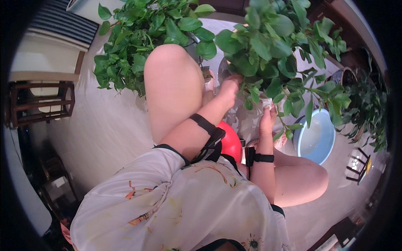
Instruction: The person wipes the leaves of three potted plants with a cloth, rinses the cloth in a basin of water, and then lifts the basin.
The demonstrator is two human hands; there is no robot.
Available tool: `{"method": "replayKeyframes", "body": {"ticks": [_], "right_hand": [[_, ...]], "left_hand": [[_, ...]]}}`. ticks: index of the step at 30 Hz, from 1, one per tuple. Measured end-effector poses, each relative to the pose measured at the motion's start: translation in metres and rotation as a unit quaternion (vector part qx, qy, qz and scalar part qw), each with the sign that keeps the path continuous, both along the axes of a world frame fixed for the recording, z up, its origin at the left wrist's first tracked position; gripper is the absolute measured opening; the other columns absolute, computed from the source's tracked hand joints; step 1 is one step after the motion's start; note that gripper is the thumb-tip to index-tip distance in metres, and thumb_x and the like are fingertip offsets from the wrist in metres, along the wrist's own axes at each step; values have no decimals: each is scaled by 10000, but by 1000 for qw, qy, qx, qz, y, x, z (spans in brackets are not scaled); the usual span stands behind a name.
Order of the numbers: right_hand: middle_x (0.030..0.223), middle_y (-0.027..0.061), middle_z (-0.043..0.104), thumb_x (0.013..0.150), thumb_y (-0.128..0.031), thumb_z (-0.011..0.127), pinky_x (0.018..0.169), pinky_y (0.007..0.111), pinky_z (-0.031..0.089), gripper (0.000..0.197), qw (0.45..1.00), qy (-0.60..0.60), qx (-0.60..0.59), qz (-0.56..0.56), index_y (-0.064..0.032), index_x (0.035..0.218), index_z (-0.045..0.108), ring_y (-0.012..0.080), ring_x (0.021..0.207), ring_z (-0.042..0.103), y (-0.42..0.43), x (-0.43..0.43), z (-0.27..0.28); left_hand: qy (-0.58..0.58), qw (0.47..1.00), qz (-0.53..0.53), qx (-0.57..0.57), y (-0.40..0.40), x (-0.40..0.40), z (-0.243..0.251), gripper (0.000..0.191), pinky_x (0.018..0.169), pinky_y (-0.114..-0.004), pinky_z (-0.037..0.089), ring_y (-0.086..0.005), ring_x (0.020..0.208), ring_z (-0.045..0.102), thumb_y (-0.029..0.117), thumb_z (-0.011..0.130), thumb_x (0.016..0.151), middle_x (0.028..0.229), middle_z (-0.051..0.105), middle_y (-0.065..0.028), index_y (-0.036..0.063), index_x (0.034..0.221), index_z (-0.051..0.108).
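A broad-leaved green plant [267, 47] stands before me, its leaves overhanging both hands. My left hand [231, 86] reaches in under the leaves, beside what looks like a rounded pot. Its fingers are mostly hidden, so I cannot tell whether it grips anything. Lower down on the right, my right hand [267, 117] pinches a crumpled white cloth or tissue [267, 103] close to the lower leaves. Stems and leaves cover part of that cloth.
A light blue basin [316, 138] with liquid in it stands right of my right hand. A second leafy plant [132, 47] spreads beyond my left knee. Between my legs is a smooth red object [231, 141]. A small stool [358, 166] and darker plants [366, 106] are farther right.
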State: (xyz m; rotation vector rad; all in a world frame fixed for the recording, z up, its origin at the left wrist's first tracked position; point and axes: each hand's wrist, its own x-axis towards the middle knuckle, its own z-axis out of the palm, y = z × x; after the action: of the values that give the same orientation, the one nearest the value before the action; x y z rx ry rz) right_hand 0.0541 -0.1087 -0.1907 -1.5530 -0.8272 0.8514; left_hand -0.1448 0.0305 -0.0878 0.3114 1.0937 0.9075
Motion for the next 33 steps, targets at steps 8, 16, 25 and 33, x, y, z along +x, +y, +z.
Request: {"method": "replayKeyframes", "body": {"ticks": [8, 16, 25, 33], "right_hand": [[1209, 40, 693, 1028, -304, 589, 1002, 330, 452, 405, 998, 8, -68, -14, -19, 1302, 678, 170, 1091, 600, 42, -37, 60], [1056, -1, 706, 964, -278, 671, 847, 296, 472, 329, 985, 99, -138, 36, -41, 1188, 709, 117, 955, 609, 91, -50, 62], [935, 70, 747, 857, -134, 750, 758, 333, 535, 257, 989, -29, -124, 77, 57, 1029, 743, 156, 820, 670, 112, -46, 77], [922, 213, 723, 852, -294, 738, 813, 474, 551, 370, 981, -72, -176, 39, 45, 991, 686, 378, 842, 683, 84, -23, 91]], "left_hand": [[21, 995, -24, -98, 10, -16, 14, 278, 718, -322, 557, -159, 796, 659, 299, 782, 914, 948, 715, -32, 83, 1077, 718], [-7, 999, -33, 3, 14, -21, -4, 196, 791, -359, 517, -196, 870, 666, 144, 722, 848, 956, 748, -102, -10, 966, 755], [-82, 988, 23, -128, 29, -32, -33, 187, 805, -320, 487, -162, 920, 588, 220, 748, 854, 964, 664, -28, 110, 1001, 716], [-89, 986, -13, -141, 33, -16, 9, 312, 907, -524, 568, -324, 1059, 707, 214, 630, 931, 1212, 730, -175, 26, 1179, 655]]}}
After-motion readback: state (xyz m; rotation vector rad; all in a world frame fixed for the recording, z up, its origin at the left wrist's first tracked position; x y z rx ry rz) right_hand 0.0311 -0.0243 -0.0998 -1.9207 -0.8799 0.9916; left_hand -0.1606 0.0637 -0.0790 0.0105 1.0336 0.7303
